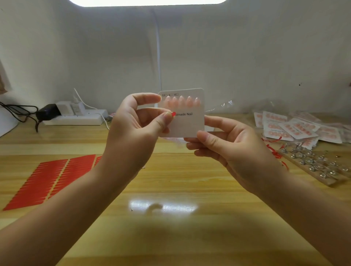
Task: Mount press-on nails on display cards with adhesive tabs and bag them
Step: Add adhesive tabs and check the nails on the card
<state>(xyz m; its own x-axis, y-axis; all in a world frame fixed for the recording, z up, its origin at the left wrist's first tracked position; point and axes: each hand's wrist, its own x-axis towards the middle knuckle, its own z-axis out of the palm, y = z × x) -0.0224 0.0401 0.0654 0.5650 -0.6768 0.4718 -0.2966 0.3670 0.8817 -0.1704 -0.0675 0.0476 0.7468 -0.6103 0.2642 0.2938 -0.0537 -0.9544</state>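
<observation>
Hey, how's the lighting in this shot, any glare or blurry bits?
Head view: a bright lamp overhead blows out the top edge; its glare patch sits on the wooden table; forearms cast a soft shadow near the bottom; the card reads fairly sharp, while the finished cards at right look soft; wide-angle bending shows at the edges.

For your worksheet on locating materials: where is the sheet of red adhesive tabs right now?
In the head view, the flat sheet of red adhesive tabs lies on the wooden table at the person's left, beside the left forearm and in front of the white power strip.
</observation>
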